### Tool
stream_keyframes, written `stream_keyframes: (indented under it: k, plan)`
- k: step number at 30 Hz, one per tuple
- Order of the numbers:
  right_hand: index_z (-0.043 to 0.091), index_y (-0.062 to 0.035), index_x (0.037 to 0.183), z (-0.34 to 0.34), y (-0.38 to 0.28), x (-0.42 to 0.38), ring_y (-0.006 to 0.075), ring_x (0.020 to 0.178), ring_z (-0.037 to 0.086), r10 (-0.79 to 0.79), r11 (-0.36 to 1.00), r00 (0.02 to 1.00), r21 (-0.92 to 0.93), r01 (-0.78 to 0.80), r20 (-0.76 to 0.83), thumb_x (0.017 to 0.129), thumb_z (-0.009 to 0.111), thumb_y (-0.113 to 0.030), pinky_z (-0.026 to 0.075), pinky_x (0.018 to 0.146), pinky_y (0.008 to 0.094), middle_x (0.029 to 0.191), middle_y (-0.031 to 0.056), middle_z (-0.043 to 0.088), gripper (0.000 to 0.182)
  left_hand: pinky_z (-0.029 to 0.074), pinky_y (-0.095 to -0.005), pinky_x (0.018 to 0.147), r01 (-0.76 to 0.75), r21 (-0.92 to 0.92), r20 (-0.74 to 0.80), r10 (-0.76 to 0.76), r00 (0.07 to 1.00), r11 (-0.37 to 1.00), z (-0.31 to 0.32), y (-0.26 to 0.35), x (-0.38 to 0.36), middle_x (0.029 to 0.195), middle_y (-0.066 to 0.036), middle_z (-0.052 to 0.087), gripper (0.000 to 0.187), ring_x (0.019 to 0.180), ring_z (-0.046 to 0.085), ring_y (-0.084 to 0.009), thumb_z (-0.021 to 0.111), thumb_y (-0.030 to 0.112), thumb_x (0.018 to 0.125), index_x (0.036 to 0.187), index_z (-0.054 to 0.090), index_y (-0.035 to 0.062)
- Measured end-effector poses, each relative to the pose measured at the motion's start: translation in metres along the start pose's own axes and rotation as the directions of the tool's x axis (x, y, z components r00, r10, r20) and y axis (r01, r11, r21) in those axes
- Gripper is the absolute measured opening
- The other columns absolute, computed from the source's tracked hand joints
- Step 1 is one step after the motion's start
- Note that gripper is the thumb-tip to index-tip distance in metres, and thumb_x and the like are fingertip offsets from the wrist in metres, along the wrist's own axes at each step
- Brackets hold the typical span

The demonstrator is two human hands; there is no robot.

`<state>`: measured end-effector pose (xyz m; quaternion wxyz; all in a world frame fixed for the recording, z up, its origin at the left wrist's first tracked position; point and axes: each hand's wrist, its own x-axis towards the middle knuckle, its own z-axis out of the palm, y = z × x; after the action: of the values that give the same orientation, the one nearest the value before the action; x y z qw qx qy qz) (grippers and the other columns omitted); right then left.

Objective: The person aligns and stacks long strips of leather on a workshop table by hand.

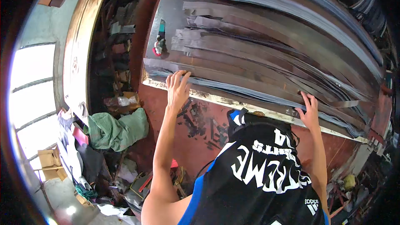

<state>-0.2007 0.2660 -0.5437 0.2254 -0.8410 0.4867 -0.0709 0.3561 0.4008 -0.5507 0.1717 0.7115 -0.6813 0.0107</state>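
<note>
My left hand (177, 88) lies flat, fingers spread, on the near edge of a stack of long thin metal strips (250, 93) on a steel table (162, 37). My right hand (309, 110) rests with fingers apart on the same stack farther right, its fingertips over the strips' edge. Neither hand grips anything. More long dark metal strips (266, 37) lie in fanned piles across the table top.
A small red and green tool (159, 43) lies on the table at the left. Below the table, metal offcuts (200, 121) litter the reddish floor. A green sack (118, 131) and piled clutter lie at the left. A curved rusty plate (77, 46) stands beyond.
</note>
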Motion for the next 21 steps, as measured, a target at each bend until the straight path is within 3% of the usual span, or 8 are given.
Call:
stream_keyframes:
  k: [5, 8, 12, 15, 17, 18, 21]
  plan:
    - [0.049, -0.0133, 0.151, 0.000, 0.002, -0.002, 0.0412, 0.121, 0.048, -0.010, 1.000, 1.000, -0.019, 0.010, -0.007, 0.080, 0.083, -0.022, 0.040, 0.105, 0.0499, 0.132, 0.0185, 0.049, 0.079, 0.037, -0.0513, 0.106, -0.007, -0.041, 0.004, 0.007, 1.000, 0.999, -0.001, 0.007, 0.000, 0.126, -0.008, 0.061, 0.047, 0.121, 0.057, -0.0283, 0.079, 0.013, 0.078, 0.124, 0.066, 0.0101]
    - [0.049, -0.0134, 0.152, -0.001, 0.001, -0.001, 0.0411, 0.121, 0.048, -0.018, 1.000, 1.000, -0.007, 0.018, -0.002, 0.080, 0.083, -0.022, 0.040, 0.105, 0.0498, 0.132, 0.0186, 0.050, 0.080, 0.038, -0.0517, 0.105, -0.103, -0.066, 0.006, 0.103, 0.995, 0.993, -0.002, 0.015, 0.008, 0.118, -0.008, 0.063, 0.039, 0.114, 0.060, -0.0282, 0.078, 0.014, 0.081, 0.118, 0.067, 0.0102]
    - [0.050, -0.0135, 0.151, 0.001, 0.001, -0.001, 0.0408, 0.119, 0.049, -0.015, 1.000, 1.000, -0.016, 0.014, -0.012, 0.080, 0.083, -0.022, 0.040, 0.104, 0.0496, 0.131, 0.0184, 0.050, 0.079, 0.040, -0.0512, 0.104, -0.142, -0.102, 0.026, 0.145, 0.989, 0.985, 0.009, 0.026, 0.007, 0.108, -0.007, 0.063, 0.034, 0.107, 0.062, -0.0268, 0.078, 0.014, 0.081, 0.113, 0.067, 0.0111]
    - [0.053, -0.0143, 0.149, 0.004, 0.003, -0.003, 0.0399, 0.118, 0.050, -0.037, 0.999, 0.998, -0.034, 0.035, -0.051, 0.078, 0.084, -0.025, 0.041, 0.103, 0.0493, 0.129, 0.0178, 0.052, 0.078, 0.040, -0.0510, 0.104, -0.140, -0.128, 0.028, 0.145, 0.989, 0.982, 0.006, 0.026, 0.007, 0.109, -0.008, 0.063, 0.036, 0.107, 0.061, -0.0278, 0.078, 0.014, 0.080, 0.114, 0.067, 0.0111]
    - [0.056, -0.0167, 0.147, 0.005, 0.006, -0.003, 0.0383, 0.116, 0.050, -0.088, 0.994, 0.992, -0.070, 0.082, -0.092, 0.076, 0.084, -0.030, 0.041, 0.102, 0.0492, 0.126, 0.0165, 0.053, 0.077, 0.038, -0.0536, 0.105, -0.141, -0.056, 0.006, 0.142, 0.990, 0.988, 0.012, 0.021, -0.001, 0.123, -0.010, 0.059, 0.042, 0.119, 0.056, -0.0316, 0.080, 0.020, 0.078, 0.117, 0.067, 0.0129]
    - [0.057, -0.0182, 0.147, 0.008, 0.007, -0.002, 0.0381, 0.116, 0.051, -0.097, 0.992, 0.989, -0.088, 0.087, -0.110, 0.077, 0.084, -0.031, 0.041, 0.102, 0.0492, 0.125, 0.0156, 0.054, 0.076, 0.035, -0.0548, 0.109, -0.118, -0.072, 0.104, 0.125, 0.987, 0.990, 0.009, 0.021, 0.004, 0.127, -0.010, 0.058, 0.046, 0.125, 0.053, -0.0333, 0.081, 0.023, 0.078, 0.121, 0.067, 0.0144]
    - [0.055, -0.0165, 0.148, 0.003, 0.005, 0.000, 0.0371, 0.117, 0.051, -0.122, 0.990, 0.989, -0.077, 0.115, -0.088, 0.078, 0.083, -0.029, 0.042, 0.103, 0.0480, 0.125, 0.0155, 0.055, 0.077, 0.026, -0.0569, 0.119, -0.162, -0.063, 0.158, 0.170, 0.973, 0.985, 0.011, 0.039, 0.024, 0.149, -0.009, 0.052, 0.063, 0.141, 0.045, -0.0306, 0.081, 0.024, 0.078, 0.137, 0.061, 0.0128]
